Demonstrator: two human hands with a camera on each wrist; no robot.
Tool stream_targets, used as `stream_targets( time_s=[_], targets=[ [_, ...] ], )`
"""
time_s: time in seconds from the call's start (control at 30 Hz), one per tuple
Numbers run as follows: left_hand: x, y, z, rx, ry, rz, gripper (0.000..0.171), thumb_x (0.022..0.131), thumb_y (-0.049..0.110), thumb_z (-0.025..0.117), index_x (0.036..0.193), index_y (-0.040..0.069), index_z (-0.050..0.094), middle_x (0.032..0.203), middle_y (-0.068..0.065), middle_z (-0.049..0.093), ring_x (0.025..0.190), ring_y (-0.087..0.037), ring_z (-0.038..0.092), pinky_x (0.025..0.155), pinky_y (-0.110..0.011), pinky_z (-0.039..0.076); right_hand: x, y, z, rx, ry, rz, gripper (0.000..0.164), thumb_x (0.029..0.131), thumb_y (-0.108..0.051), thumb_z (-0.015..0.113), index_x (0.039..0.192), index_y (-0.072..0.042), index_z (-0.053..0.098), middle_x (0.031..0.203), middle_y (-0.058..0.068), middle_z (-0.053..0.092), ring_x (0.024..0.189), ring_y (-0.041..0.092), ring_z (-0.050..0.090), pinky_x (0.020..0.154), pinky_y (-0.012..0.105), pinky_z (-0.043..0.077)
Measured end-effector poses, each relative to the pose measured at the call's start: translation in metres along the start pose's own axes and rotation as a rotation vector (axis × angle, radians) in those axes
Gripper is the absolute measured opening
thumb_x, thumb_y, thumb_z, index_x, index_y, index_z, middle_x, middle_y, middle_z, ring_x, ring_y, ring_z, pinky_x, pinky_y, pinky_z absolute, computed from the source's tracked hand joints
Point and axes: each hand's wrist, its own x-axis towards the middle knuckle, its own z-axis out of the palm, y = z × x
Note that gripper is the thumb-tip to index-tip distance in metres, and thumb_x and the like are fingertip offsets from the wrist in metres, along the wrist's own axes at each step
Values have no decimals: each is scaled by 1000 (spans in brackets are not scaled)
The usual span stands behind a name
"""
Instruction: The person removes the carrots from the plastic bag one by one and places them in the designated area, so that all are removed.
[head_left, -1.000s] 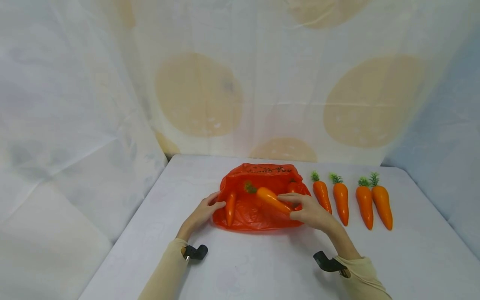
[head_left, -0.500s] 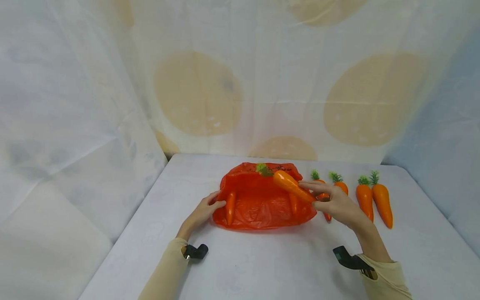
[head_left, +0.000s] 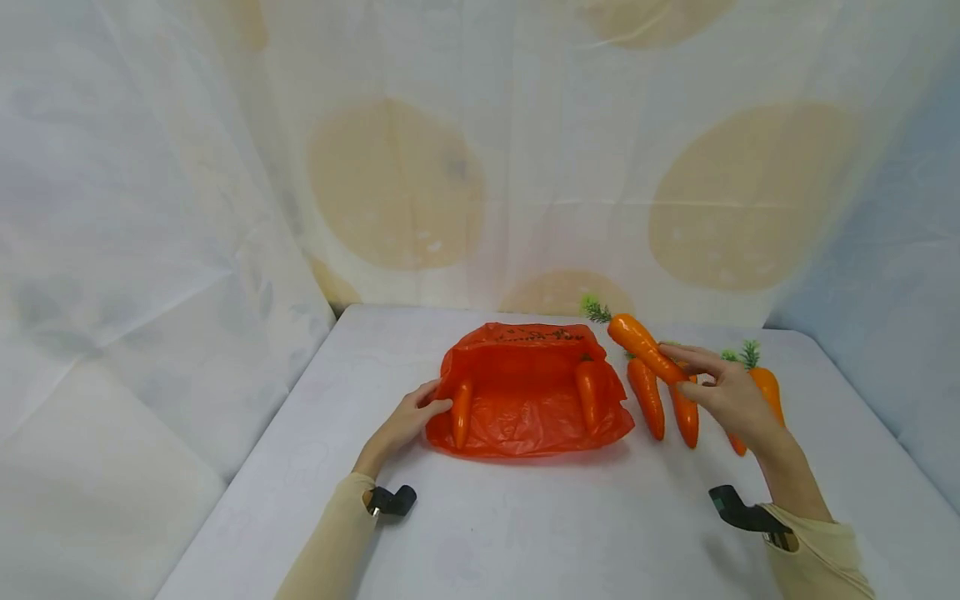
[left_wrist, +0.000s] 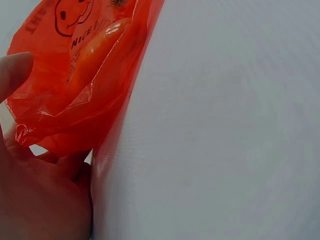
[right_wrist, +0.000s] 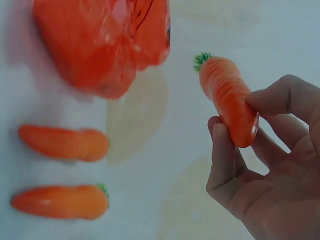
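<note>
An orange plastic bag [head_left: 525, 429] lies on the table with its mouth facing me and a carrot [head_left: 462, 414] at its left side and another carrot [head_left: 588, 393] at its right. At the bag's left edge my left hand [head_left: 405, 425] holds the plastic, thumb on the near side and fingers behind. The left wrist view shows the bag's printed smiley face and a carrot inside. My right hand [head_left: 735, 400] pinches a carrot [right_wrist: 227, 92] by its tapered end, green top pointing up and left. This carrot is raised in front of the carrots on the right.
Right of the bag a carrot [head_left: 647, 398] and a second carrot [head_left: 686, 417] lie side by side. Farther right, another carrot [head_left: 768, 387] and one more carrot tip [head_left: 738, 446] show partly behind my right hand. White sheets with tan spots [head_left: 397, 183] stand behind the white table [head_left: 525, 533].
My right hand has moved out of the bag with the carrot, going right and up to above the carrots on the table. My left hand stays at the bag's left edge.
</note>
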Motion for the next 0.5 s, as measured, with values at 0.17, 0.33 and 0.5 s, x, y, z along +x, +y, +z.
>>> stream_targets(
  time_s=[0.17, 0.33, 0.5],
  targets=[
    [0, 0, 0, 7, -4, 4, 57, 97, 39, 61, 149, 24, 45, 147, -3, 49, 132, -26, 43, 113, -54, 35, -1, 18, -16, -47, 105, 87, 48, 99, -12, 54, 147, -10, 48, 145, 22, 45, 109, 23, 46, 72, 15, 49],
    [0, 0, -1, 10, 8, -8, 57, 96, 41, 62, 148, 26, 47, 147, -1, 49, 132, -26, 44, 113, -54, 34, -1, 36, -30, -70, 249, 190, 51, 100, -14, 50, 150, -9, 41, 150, 25, 39, 113, 35, 45, 68, 3, 43],
    [1, -1, -1, 8, 2, -3, 56, 96, 40, 62, 148, 25, 46, 146, -2, 50, 131, -25, 44, 112, -54, 36, -5, 61, -51, -95, 319, 319, 55, 100, -15, 47, 153, -8, 33, 151, 29, 34, 121, 47, 41, 61, 2, 39]
  ],
)
